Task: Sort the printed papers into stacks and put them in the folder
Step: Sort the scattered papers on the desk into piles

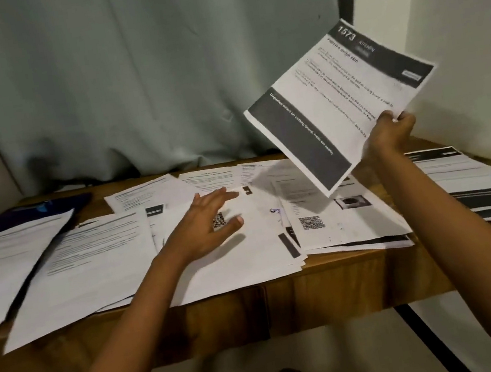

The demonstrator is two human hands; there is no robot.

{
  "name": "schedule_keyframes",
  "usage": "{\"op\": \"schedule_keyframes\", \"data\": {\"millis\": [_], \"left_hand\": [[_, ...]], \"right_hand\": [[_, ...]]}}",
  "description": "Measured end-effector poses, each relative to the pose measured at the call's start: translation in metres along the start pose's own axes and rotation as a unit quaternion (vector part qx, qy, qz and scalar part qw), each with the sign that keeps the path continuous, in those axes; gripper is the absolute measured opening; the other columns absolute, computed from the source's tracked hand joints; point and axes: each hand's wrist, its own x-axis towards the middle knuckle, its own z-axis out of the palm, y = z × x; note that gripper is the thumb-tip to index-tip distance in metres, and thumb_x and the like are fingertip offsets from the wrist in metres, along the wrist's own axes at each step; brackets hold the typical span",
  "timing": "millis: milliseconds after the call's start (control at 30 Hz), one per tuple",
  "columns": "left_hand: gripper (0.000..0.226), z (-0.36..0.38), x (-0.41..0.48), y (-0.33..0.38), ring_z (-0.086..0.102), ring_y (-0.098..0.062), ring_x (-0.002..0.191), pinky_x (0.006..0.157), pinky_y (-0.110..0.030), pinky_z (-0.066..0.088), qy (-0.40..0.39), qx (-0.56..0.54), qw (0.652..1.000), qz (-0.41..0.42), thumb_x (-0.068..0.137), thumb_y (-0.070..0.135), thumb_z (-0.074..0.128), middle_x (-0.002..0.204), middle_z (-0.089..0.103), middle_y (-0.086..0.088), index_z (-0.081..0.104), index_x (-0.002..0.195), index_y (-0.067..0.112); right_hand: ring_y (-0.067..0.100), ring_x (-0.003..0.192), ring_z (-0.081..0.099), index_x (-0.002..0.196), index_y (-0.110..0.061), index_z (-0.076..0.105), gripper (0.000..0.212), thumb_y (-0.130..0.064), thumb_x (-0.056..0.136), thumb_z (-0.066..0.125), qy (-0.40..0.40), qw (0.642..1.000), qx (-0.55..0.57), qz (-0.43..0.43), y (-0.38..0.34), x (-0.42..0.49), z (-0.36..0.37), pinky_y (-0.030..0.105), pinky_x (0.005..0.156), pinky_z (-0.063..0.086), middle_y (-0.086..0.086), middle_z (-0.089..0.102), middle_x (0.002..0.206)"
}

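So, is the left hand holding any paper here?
No, the left hand has its fingers spread open over the loose papers and grips none; only the right hand holds a sheet.

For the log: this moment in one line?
right hand holds sheet aloft | left hand open over loose papers | folder far left

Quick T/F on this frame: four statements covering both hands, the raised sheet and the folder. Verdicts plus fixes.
1. The right hand holds a printed sheet up off the table. True.
2. The left hand grips a sheet. False: its fingers are straight, over the spread papers.
3. The dark folder lies at the table's far left, partly under the spread papers. True.
4. That sheet is blank. False: it carries text and dark bands.
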Motion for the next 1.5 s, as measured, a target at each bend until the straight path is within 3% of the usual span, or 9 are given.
{"op": "schedule_keyframes", "data": {"millis": [100, 267, 433, 567, 967, 1033, 1133, 1267, 1500], "left_hand": [[0.066, -0.016, -0.034, -0.027, 0.022, -0.023, 0.144, 0.114, -0.046, 0.02, 0.038, 0.048, 0.996, -0.07, 0.083, 0.065, 0.043, 0.154, 0.032, 0.004, 0.041, 0.141, 0.034], [0.072, -0.042, -0.089, -0.076, 0.041, -0.026, 0.133, 0.113, -0.046, 0.027, 0.143, 0.112, 0.964, -0.193, 0.084, 0.066, 0.034, 0.144, 0.048, -0.005, 0.05, 0.137, 0.02], [0.084, -0.059, -0.126, -0.107, 0.023, -0.031, 0.144, 0.116, -0.051, 0.01, 0.016, 0.185, 0.94, -0.288, 0.079, 0.069, 0.013, 0.156, 0.028, -0.003, 0.036, 0.147, 0.025], [0.067, -0.059, -0.134, -0.118, 0.011, -0.028, 0.148, 0.117, -0.053, -0.001, -0.073, 0.186, 0.937, -0.286, 0.094, 0.066, 0.013, 0.16, 0.015, 0.003, 0.021, 0.152, 0.033], [0.067, -0.059, -0.126, -0.128, 0.007, -0.025, 0.148, 0.117, -0.05, -0.004, -0.083, 0.15, 0.953, -0.25, 0.091, 0.065, 0.015, 0.16, 0.012, 0.006, 0.021, 0.151, 0.035], [0.064, -0.06, -0.128, -0.13, 0.008, -0.022, 0.148, 0.118, -0.048, 0.0, -0.062, 0.105, 0.965, -0.234, 0.093, 0.064, 0.02, 0.16, 0.013, 0.006, 0.023, 0.151, 0.035], [0.07, -0.069, -0.134, -0.133, 0.013, -0.018, 0.148, 0.118, -0.046, 0.01, 0.058, 0.052, 0.972, -0.22, 0.087, 0.067, 0.021, 0.16, 0.016, 0.006, 0.028, 0.149, 0.036], [0.072, -0.096, -0.149, -0.157, 0.01, -0.022, 0.148, 0.119, -0.043, 0.003, 0.144, 0.171, 0.931, -0.287, 0.093, 0.064, 0.018, 0.16, 0.015, -0.003, 0.025, 0.151, 0.023], [0.065, -0.127, -0.168, -0.204, 0.001, -0.024, 0.149, 0.117, -0.053, -0.004, 0.011, 0.159, 0.912, -0.378, 0.095, 0.059, 0.007, 0.161, 0.004, 0.002, 0.011, 0.154, 0.03]], "right_hand": [[0.017, 0.095, 0.058, 0.117, -0.02, 0.042, 0.021, -0.022, 0.096, 0.044, -0.034, 0.998, -0.057, 0.007, 0.022, -0.025, 0.018, 0.031, 0.086, 0.051, 0.001, 0.054, 0.117], [0.021, 0.098, 0.059, 0.119, -0.013, 0.049, 0.026, -0.011, 0.094, 0.043, -0.132, 0.984, -0.112, 0.038, 0.055, -0.063, 0.04, 0.034, 0.083, 0.053, 0.002, 0.059, 0.115], [0.022, 0.1, 0.057, 0.126, -0.008, 0.046, 0.029, -0.01, 0.098, 0.044, -0.194, 0.967, -0.149, 0.07, 0.078, -0.096, 0.056, 0.027, 0.073, 0.046, 0.006, 0.056, 0.129], [0.024, 0.112, 0.056, 0.125, -0.011, 0.046, 0.027, -0.015, 0.099, 0.046, -0.208, 0.959, -0.177, 0.075, 0.087, -0.125, 0.069, 0.031, 0.089, 0.048, 0.006, 0.054, 0.132], [0.026, 0.103, 0.058, 0.129, -0.013, 0.042, 0.03, -0.015, 0.099, 0.046, -0.339, 0.879, -0.331, 0.059, 0.111, -0.187, 0.093, 0.024, 0.063, 0.046, 0.007, 0.054, 0.134], [0.028, 0.102, 0.06, 0.129, -0.011, 0.042, 0.033, -0.013, 0.097, 0.05, -0.369, 0.852, -0.367, 0.055, 0.112, -0.194, 0.092, 0.024, 0.058, 0.045, 0.008, 0.055, 0.13], [0.028, 0.096, 0.06, 0.125, -0.006, 0.045, 0.035, -0.008, 0.092, 0.058, -0.414, 0.821, -0.387, 0.074, 0.117, -0.197, 0.094, 0.031, 0.069, 0.05, 0.009, 0.058, 0.122], [0.037, 0.115, 0.055, 0.128, -0.003, 0.046, 0.04, -0.001, 0.09, 0.059, -0.402, 0.833, -0.375, 0.06, 0.114, -0.202, 0.102, 0.033, 0.078, 0.044, 0.015, 0.054, 0.13], [0.035, 0.109, 0.06, 0.126, -0.008, 0.05, 0.039, -0.005, 0.089, 0.062, -0.414, 0.858, -0.285, 0.1, 0.112, -0.212, 0.129, 0.039, 0.085, 0.052, 0.012, 0.057, 0.132]]}}
